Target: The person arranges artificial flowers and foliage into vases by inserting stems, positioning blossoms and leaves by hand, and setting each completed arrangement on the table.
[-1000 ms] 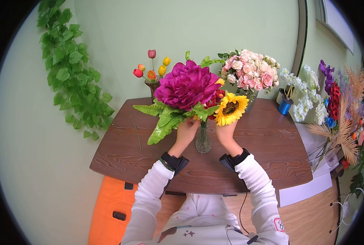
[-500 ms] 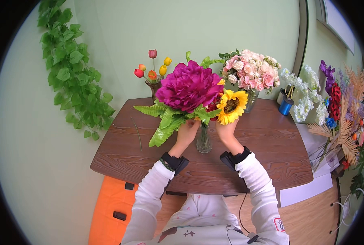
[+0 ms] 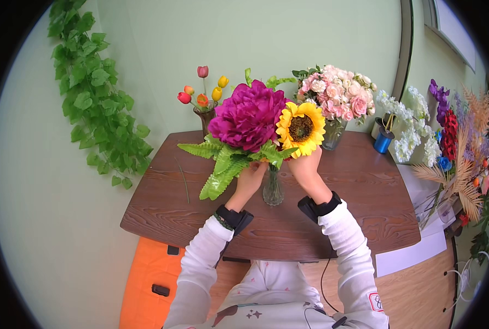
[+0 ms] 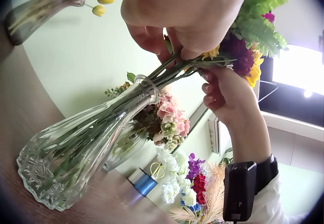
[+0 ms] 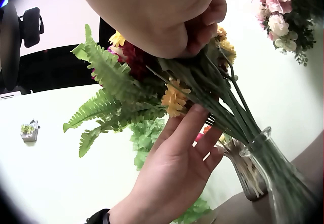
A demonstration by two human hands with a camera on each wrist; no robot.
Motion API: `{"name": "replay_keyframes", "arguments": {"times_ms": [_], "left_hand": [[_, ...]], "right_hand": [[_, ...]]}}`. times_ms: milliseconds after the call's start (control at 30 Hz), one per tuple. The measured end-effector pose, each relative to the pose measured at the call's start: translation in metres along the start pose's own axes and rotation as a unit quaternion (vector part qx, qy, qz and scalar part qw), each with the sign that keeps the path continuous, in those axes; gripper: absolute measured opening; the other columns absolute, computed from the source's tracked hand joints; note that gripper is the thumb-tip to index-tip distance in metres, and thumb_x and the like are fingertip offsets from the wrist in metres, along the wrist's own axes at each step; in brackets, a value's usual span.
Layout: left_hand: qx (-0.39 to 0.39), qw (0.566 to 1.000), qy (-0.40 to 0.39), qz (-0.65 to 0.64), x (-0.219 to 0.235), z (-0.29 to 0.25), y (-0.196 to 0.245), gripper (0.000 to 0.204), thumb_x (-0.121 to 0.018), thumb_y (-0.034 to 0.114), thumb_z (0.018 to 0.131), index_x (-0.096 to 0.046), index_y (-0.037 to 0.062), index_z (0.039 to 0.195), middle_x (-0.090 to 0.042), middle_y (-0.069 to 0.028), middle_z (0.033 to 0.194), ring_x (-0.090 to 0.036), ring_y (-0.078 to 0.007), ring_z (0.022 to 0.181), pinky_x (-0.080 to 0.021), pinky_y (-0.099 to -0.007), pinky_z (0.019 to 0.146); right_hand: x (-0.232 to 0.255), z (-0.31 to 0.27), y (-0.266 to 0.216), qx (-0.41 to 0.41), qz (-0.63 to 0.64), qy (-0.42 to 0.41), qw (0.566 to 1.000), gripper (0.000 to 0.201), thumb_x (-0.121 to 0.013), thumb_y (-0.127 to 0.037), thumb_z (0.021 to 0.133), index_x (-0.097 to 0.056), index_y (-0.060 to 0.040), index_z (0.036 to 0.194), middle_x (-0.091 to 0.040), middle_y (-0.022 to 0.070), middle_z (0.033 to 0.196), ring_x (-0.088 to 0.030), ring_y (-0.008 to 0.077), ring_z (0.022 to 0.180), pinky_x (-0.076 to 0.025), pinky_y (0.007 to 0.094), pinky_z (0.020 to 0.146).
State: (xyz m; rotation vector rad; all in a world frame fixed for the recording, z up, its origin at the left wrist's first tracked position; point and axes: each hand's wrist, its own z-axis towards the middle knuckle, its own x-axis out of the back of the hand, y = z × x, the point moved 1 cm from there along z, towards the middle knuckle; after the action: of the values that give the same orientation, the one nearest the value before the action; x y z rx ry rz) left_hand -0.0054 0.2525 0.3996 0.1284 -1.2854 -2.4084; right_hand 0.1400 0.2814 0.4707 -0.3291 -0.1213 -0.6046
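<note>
I see a clear glass vase (image 3: 273, 189) standing near the middle of the table (image 3: 359, 192), a bundle of green stems (image 4: 174, 69) rising out of its mouth. My left hand (image 3: 251, 178) is up just left of the vase neck; in the left wrist view its fingers are curled round the stems right above the rim, pinching them together. In the right wrist view, though, that same hand shows fingers stretched fairly straight under the fern leaves (image 3: 218, 164), so I judge the grip mostly from the closer view. My right hand (image 3: 306, 169) sits just right of the vase, and its fingers (image 5: 202, 24) are closed tight round the stems below the sunflower (image 3: 301, 128), which stands beside the big magenta peony (image 3: 249, 116).

Toward the far edge of the table I see a dark vase of tulips (image 3: 203, 96) on the left and a pink rose bouquet (image 3: 336, 94) in glass on the right. A blue spool (image 3: 383, 141) stands near the far right corner. A lone stem (image 3: 182, 178) lies near the left edge.
</note>
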Motion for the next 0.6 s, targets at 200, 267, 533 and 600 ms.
{"name": "replay_keyframes", "arguments": {"times_ms": [200, 267, 533, 600], "left_hand": [[0.018, 1.000, 0.008, 0.024, 0.000, -0.001, 0.006, 0.033, -0.056, 0.029, 0.083, -0.057, -0.0036, 0.078, -0.055, -0.0048, 0.062, -0.050, -0.0116, 0.060, -0.039, -0.0284, 0.056], [0.010, 1.000, 0.005, 0.015, 0.000, 0.000, 0.007, 0.033, -0.056, 0.029, 0.082, -0.057, -0.0036, 0.078, -0.055, -0.0046, 0.063, -0.050, -0.0112, 0.060, -0.039, -0.0282, 0.055], [-0.009, 1.000, 0.006, -0.028, -0.002, 0.002, -0.002, 0.030, -0.057, 0.026, 0.082, -0.058, -0.0033, 0.078, -0.055, -0.0032, 0.063, -0.049, -0.0094, 0.059, -0.038, -0.0281, 0.054], [-0.001, 1.000, 0.015, -0.015, -0.002, 0.001, 0.001, 0.029, -0.057, 0.025, 0.082, -0.057, -0.0031, 0.077, -0.055, -0.0028, 0.063, -0.049, -0.0089, 0.058, -0.038, -0.0278, 0.053]], "right_hand": [[0.002, 0.000, 0.000, -0.010, -0.018, -0.061, 0.998, 0.022, -0.069, -0.013, 0.062, -0.063, -0.0108, 0.083, -0.062, 0.0064, 0.077, -0.060, 0.0287, 0.069, -0.047, 0.0355, 0.057], [-0.002, 0.000, 0.003, 0.006, -0.012, -0.041, 0.999, 0.021, -0.070, -0.015, 0.061, -0.062, -0.0099, 0.079, -0.061, 0.0068, 0.071, -0.058, 0.0299, 0.063, -0.045, 0.0369, 0.052], [0.001, 0.000, 0.000, 0.023, -0.003, -0.033, 0.999, 0.020, -0.071, -0.019, 0.060, -0.061, -0.0095, 0.073, -0.059, 0.0073, 0.065, -0.056, 0.0310, 0.056, -0.043, 0.0380, 0.046], [0.001, -0.001, -0.002, 0.027, 0.006, -0.016, 0.999, 0.019, -0.071, -0.017, 0.059, -0.061, -0.0099, 0.073, -0.059, 0.0073, 0.064, -0.056, 0.0309, 0.056, -0.043, 0.0381, 0.046]]}}
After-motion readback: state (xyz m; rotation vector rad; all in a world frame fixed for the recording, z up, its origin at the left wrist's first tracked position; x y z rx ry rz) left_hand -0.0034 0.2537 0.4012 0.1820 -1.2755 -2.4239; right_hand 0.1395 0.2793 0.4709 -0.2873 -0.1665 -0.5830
